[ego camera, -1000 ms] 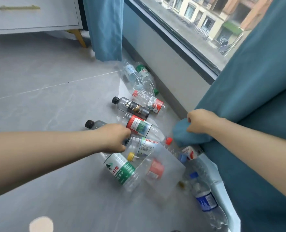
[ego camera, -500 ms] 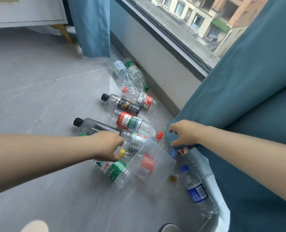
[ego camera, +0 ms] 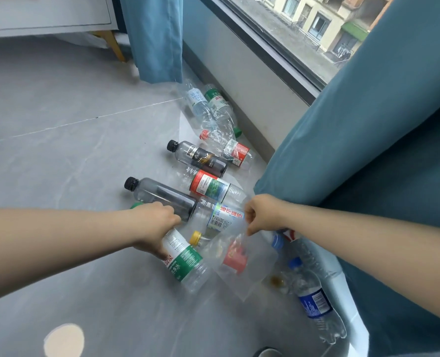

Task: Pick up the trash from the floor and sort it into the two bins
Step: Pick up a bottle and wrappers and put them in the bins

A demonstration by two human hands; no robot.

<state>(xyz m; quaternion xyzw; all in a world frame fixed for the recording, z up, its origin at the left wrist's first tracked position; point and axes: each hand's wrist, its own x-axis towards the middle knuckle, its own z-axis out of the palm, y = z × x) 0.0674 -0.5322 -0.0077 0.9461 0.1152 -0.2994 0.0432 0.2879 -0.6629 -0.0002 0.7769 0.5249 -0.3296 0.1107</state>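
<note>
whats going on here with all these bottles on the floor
A person is reaching into a scatter of empty plastic bottles lying on the grey floor beside a window with blue curtains. The left hand is closed around the green-labelled bottle, which seems to be still down among the others. The right hand is pinching the edge of a clear plastic bag next to the bottle with the yellow cap. No bins are in view, and nothing looks sorted yet.

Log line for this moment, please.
left hand: closing on green-label bottle | right hand: pinching clear plastic sheet | bins: not in view
</note>
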